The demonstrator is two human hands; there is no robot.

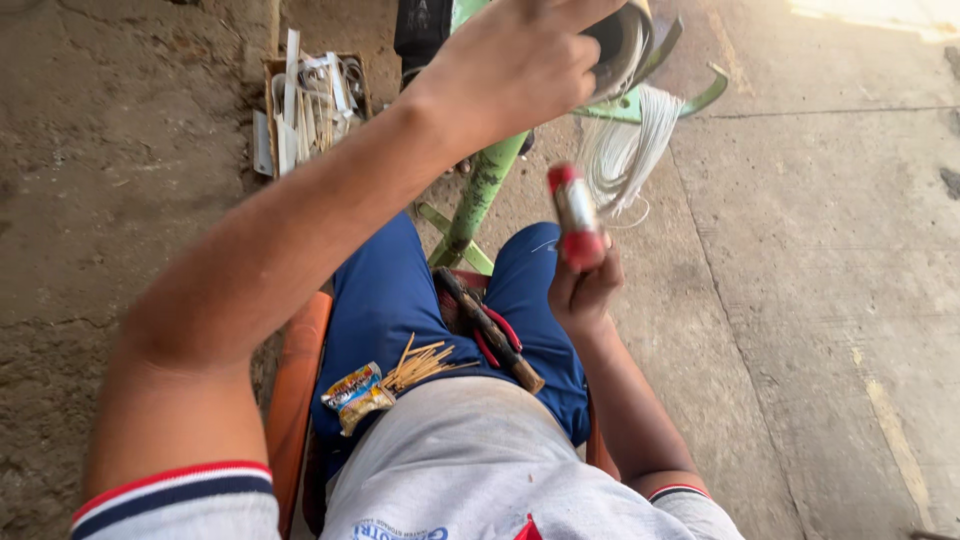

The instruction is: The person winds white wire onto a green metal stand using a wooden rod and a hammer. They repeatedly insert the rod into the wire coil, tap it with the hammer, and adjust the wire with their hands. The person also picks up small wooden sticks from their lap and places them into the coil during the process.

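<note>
My left hand (510, 65) is raised at the top of the view, its fingers closed around a dark rounded part on a green metal stand (478, 195). A bundle of white wire (625, 150) hangs from that stand. Lower right, my right hand (583, 290) holds a small spool with red ends (576, 215) upright above my right knee. On my lap, on blue shorts, lie a wooden-handled hammer (492, 332), red-handled pliers (495, 345), a bunch of thin wooden sticks (422, 365) and a small colourful packet (352, 393).
A cardboard box (310, 100) holding white strips and metal pieces sits on the dirt ground at upper left. I sit on an orange chair (293, 395). Concrete floor stretches to the right.
</note>
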